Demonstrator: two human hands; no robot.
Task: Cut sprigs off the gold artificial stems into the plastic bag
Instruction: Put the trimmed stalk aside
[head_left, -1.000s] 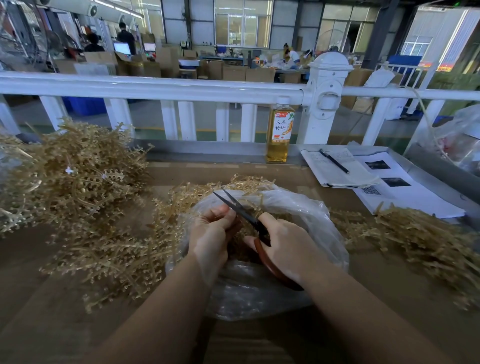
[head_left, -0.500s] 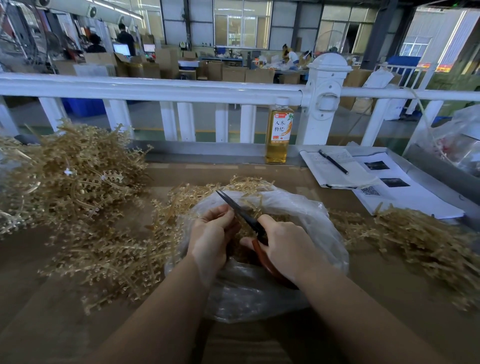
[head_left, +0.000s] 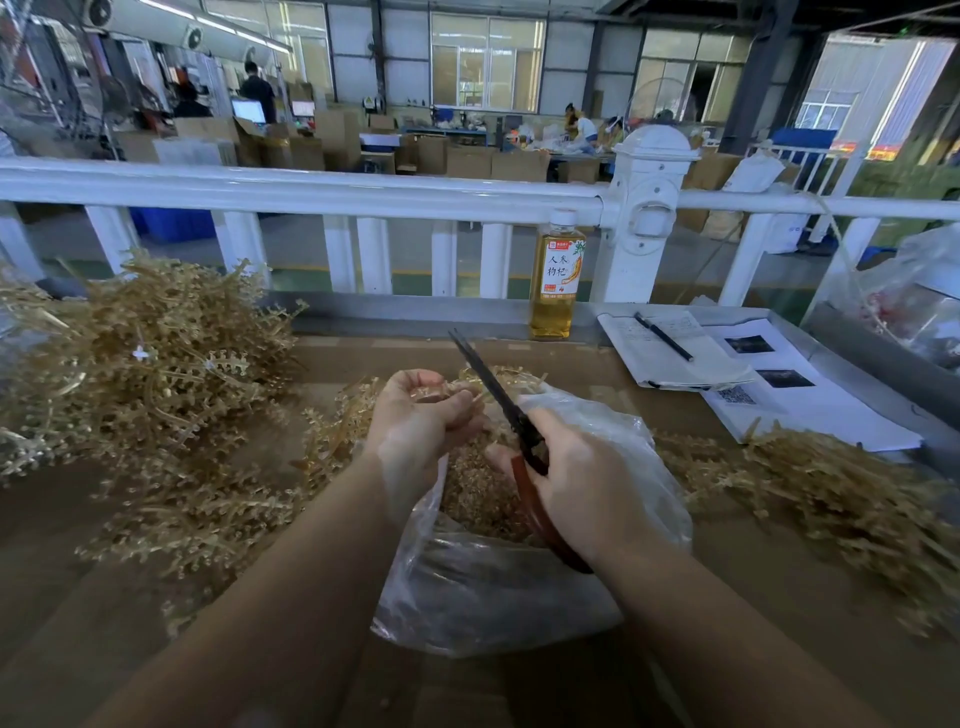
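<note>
Gold plastic sprigs (head_left: 470, 387) bristle from a worker's left hand (head_left: 423, 415) at the centre of the frame, its fingers curled round the short cluster so that the tips point right, toward the blades. The right hand (head_left: 582, 478), just lower right of it, grips the red-brown handles of a pair of dark-bladed scissors (head_left: 498, 395); the blades look drawn together and slant up and left, their long axis crossing just past the sprig tips, close to the left fingertips. Whether steel touches plastic cannot be told. Directly below both hands gapes the crumpled clear plastic bag (head_left: 519, 597), a bed of cut gold pieces showing in its mouth, so anything snipped should drop straight in. The next cut likely turns on the blades opening and the left hand feeding the cluster rightward between them. Uncut gold artificial stems (head_left: 150, 374) are heaped at the left of the brown worktop (head_left: 78, 597), with a looser gold pile (head_left: 841, 499) at the right.
</note>
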